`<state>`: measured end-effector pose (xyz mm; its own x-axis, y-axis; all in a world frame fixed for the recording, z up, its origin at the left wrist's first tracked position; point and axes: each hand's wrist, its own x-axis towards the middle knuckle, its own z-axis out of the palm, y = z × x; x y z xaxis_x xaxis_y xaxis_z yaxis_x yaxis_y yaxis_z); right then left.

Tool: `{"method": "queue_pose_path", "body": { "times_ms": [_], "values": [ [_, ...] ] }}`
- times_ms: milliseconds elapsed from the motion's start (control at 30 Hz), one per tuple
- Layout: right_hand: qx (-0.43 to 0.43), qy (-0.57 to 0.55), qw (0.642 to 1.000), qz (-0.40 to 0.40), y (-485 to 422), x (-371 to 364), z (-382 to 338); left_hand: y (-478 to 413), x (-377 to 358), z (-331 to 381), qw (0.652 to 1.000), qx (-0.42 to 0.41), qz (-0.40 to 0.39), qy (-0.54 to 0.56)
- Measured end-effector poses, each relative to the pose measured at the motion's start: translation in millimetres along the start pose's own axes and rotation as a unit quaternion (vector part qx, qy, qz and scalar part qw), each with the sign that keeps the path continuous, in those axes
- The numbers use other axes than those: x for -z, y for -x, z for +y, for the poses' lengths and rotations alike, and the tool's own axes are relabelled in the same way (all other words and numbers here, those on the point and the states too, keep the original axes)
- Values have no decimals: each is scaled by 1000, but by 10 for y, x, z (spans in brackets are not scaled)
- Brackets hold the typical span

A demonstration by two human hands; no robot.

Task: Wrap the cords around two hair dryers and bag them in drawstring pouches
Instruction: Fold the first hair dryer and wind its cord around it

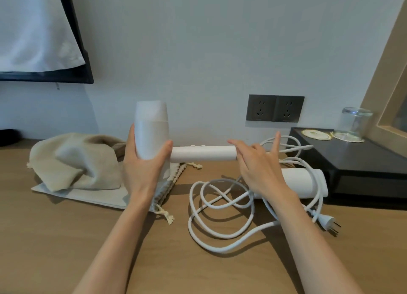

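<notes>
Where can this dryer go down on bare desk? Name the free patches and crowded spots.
Free: the near desk below the pouches and left of the cord loops; also the front right corner beneath the plug. Crowded: the right side, where cords lie over the second dryer beside the black tray.

The left hand [141, 168] grips a white dryer [152, 133] by its upright barrel, with the handle pointing to 3 o'clock. The right hand [257, 166] meets the handle's end, fingers [276, 142] spread. At 4 o'clock a second dryer [304, 183] lies among loose cords [220, 205]. Pouches [77, 161] lie at 9 o'clock on the tabletop [66, 238].
</notes>
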<state>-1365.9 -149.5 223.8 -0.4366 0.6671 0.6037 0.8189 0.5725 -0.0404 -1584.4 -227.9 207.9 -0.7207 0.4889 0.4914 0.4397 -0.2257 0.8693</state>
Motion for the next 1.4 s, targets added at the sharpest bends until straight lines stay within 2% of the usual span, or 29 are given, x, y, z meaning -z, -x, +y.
{"method": "queue_pose_path", "body": {
  "times_ms": [100,167,233,367,533,667,867,1000,1067,1133,1200,1267,1333,1400],
  "values": [
    [-14,-125,992,2,9,-17,-31,16,-15,12,1000,4,-5,2],
    [-19,-125,991,39,9,-88,-111,58,-53,25,1000,7,-16,9],
    [-56,-129,985,104,9,-171,-203,109,-97,44,999,7,-32,19],
    [-136,-176,938,266,25,-147,-149,215,-170,107,997,-16,-77,27],
    [-70,-138,924,351,45,-60,6,256,-183,178,994,-43,-102,22],
    [-20,-142,928,344,28,-36,66,239,-169,205,992,-51,-108,26],
    [8,-151,942,298,6,31,118,167,-126,186,986,-70,-152,0],
    [37,-148,962,229,3,61,204,209,-88,158,961,-107,-248,-57],
    [25,-148,966,209,0,73,244,237,-100,168,961,-107,-247,-68],
    [5,-144,963,230,-20,75,222,262,-111,208,966,-120,-216,-77],
    [-46,-163,948,269,-44,63,129,285,-113,240,974,-122,-170,-87],
    [-122,-235,918,295,-57,50,4,300,-114,234,985,-98,-119,-82],
    [-171,-378,874,251,-39,21,-135,311,-117,230,992,-73,-81,-57],
    [-181,-541,808,147,-27,39,-314,337,-122,243,995,-68,-62,-47]
  ]
}}
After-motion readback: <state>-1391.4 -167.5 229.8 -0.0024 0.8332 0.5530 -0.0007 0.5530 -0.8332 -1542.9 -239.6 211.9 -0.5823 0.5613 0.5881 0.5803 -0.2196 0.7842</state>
